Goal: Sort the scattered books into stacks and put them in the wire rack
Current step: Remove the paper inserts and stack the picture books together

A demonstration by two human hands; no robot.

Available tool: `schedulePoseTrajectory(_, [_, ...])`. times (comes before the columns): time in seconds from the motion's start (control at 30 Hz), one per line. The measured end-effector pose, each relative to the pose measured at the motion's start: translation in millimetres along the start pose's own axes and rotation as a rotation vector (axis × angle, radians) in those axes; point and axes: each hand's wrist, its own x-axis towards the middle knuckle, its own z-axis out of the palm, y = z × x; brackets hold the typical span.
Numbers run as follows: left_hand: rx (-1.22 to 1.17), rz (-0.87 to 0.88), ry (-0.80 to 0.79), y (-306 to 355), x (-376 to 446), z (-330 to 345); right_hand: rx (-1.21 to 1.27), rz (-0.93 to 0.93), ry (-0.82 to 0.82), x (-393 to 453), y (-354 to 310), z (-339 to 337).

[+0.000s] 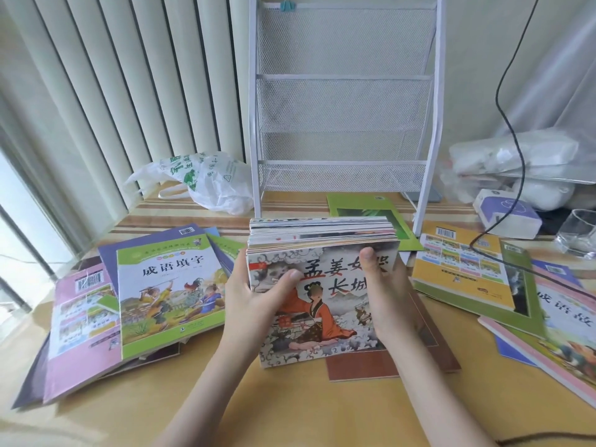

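Pale vertical blinds [106,91] fill the upper left of the frame, and a cream wall is seen at the upper right. Below them a yellowish worktop [290,411] with brown stripes at its far edge takes up the lower half of the frame.

At upper centre a white wire rack [343,101] is stood upright on the worktop, its mesh tiers bare of books, with a small teal clip [287,5] fastened to its top rail.

At centre left a loose spread of books [129,301] is laid overlapping, topped by a green-bordered one with a purple and a pink one beneath it. At right a second spread [503,285] is seen, with a yellow book, a green-edged book and a pink-edged book overlapping. A green book [371,208] lies flat just in front of the rack's foot.

At centre a thick stack of small picture books [322,285] is held between both hands, tilted so that its illustrated cover faces the camera. The left hand [254,301] is curled round the stack's left edge with its thumb on the cover; the right hand [387,291] is wrapped round the right edge, thumb also pressed on the cover.

A white plastic bag [206,182] printed in green is slumped left of the rack. At far right, clear wrapped bundles [516,156], a small white and purple box [506,214] and a clear glass [579,233] are gathered, with a black cable [516,124] hanging across them.
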Motion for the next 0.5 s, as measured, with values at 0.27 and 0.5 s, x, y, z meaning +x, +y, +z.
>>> schedulePoseTrajectory(0.27, [0.134, 0.061, 0.117, -7.9, 9.9, 2.5, 0.027, 0.019, -0.010, 8.6, 0.1, 2.6])
schedulePoseTrajectory(0.5, [0.205, 0.159, 0.125, 19.3, 99.7, 5.4, 0.104, -0.131, 0.007, 88.0, -16.4, 37.4])
